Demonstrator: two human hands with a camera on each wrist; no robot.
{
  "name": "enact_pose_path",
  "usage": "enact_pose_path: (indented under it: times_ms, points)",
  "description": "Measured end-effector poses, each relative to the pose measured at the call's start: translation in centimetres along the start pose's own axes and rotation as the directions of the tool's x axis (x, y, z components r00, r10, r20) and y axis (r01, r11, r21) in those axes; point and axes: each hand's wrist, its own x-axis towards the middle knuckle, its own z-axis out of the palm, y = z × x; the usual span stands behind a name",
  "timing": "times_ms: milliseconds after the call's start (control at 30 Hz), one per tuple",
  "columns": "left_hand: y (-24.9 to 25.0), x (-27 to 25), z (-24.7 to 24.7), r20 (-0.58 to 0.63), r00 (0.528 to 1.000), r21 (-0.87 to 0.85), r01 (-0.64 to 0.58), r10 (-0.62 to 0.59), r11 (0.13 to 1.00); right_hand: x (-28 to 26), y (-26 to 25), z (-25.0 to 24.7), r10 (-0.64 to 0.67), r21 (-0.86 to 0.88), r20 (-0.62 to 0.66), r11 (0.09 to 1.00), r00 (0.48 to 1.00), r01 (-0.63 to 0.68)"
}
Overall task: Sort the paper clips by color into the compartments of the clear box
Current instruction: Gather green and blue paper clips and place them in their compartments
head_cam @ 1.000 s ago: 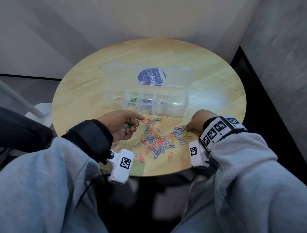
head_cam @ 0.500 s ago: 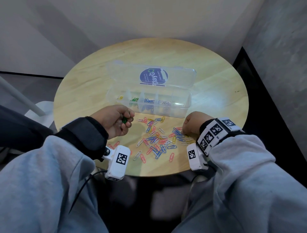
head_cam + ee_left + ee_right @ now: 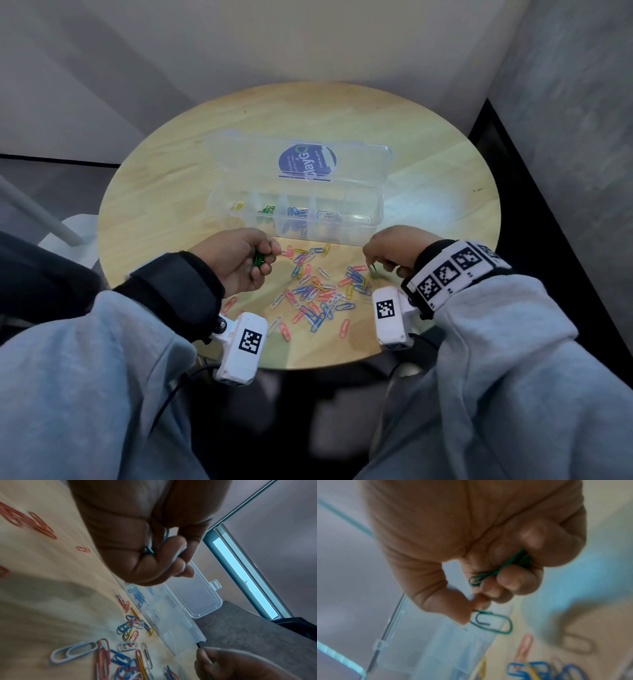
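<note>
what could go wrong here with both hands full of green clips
The right hand pinches one green clip by its very end, so it may drop into the mixed pile. Both it and the left hand clutch extra greens that could spill. The green compartment is narrow, so clips may land beside it.

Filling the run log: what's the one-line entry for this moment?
left hand: holds green clips | right hand: pinches green clip | clear box: open, partly sorted

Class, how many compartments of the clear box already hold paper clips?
4, running from the left end of the clear box: yellow clips, green clips, blue clips, white clips. The right-end compartment looks empty, though glare may hide some.
</note>
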Motion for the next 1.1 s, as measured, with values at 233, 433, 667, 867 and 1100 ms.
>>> enact_pose_path:
  times_ms: [233,433,667,867,1100]
  points:
    - [0.1,0.3,0.7,0.012,1.0,-0.032,0.006,-0.006,0.999,-0.5,-0.1,-0.4,-0.082,0.455,0.088,0.89,0.993,0.033]
    - [0.2,0.5,1.1,0.051,0.999,-0.046,0.01,-0.007,0.999,-1.3,-0.2,-0.9,-0.176,0.738,0.077,0.672,0.981,0.062]
    - [1.1,0.6,2.3,0.14,0.989,-0.229,-0.013,0.046,0.973,-2.0,-0.5,-1.4,-0.271,0.938,0.102,0.348,0.957,-0.001]
    - [2.0,0.3,2.6,0.215,0.97,-0.346,-0.036,0.117,0.937,-1.9,-0.3,-1.8,-0.315,0.964,0.132,0.26,0.94,-0.048]
    - [2.2,0.3,2.3,0.127,0.987,-0.246,-0.062,0.095,0.967,-2.0,0.0,-2.0,-0.274,0.954,0.112,0.299,0.955,-0.026]
